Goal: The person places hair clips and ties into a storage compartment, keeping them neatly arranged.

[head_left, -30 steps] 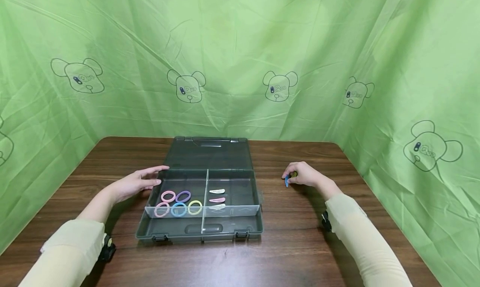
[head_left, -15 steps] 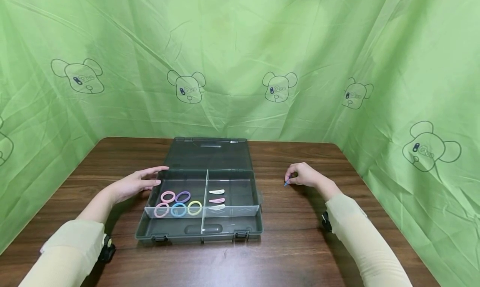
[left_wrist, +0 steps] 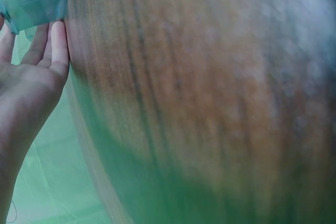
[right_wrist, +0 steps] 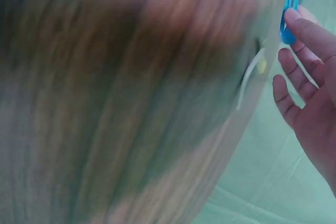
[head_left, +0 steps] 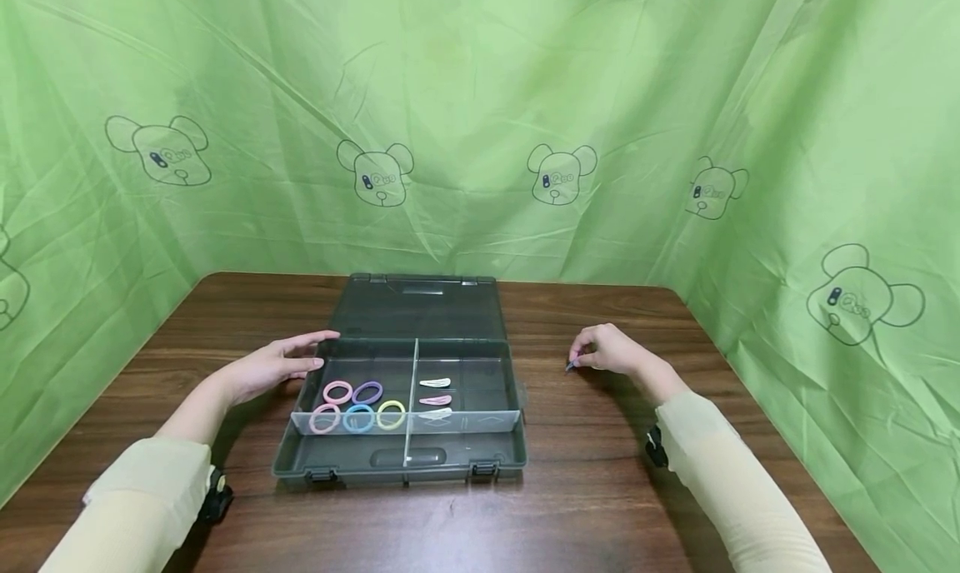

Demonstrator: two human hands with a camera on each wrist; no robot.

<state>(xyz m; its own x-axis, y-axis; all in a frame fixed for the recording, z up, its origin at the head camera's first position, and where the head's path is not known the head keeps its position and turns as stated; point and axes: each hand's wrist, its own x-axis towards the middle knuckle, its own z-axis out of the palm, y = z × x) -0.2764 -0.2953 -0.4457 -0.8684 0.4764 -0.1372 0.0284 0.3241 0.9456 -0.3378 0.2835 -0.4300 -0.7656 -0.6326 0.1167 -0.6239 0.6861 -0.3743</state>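
Note:
My right hand [head_left: 609, 350] pinches a blue snap hair clip [right_wrist: 289, 22] between thumb and forefinger, low over the table to the right of the box. The other fingers are loosely bent. Against the left wall of an open grey plastic box [head_left: 352, 455] lies my left hand [head_left: 262, 371], its fingers fairly straight and touching the box's side. In the box's left compartment are several hair ties, among them a purple hair tie [head_left: 380, 393] and a yellow hair tie [head_left: 402, 418]. A pink hair clip [head_left: 435, 401] lies between two white ones in the right compartment.
Clear dividers [head_left: 463, 423] split the box, and its lid [head_left: 420, 306] lies back toward the green curtain [head_left: 465, 231]. Near my right hand, a white curved thing [right_wrist: 247, 77] and a yellow bit show on the wooden table [head_left: 585, 506]; their kind is unclear.
My right hand has shifted very slightly while the blue hair clip in its fingers turned to a flatter, more slanted angle. The left hand and the box have stayed where they were.

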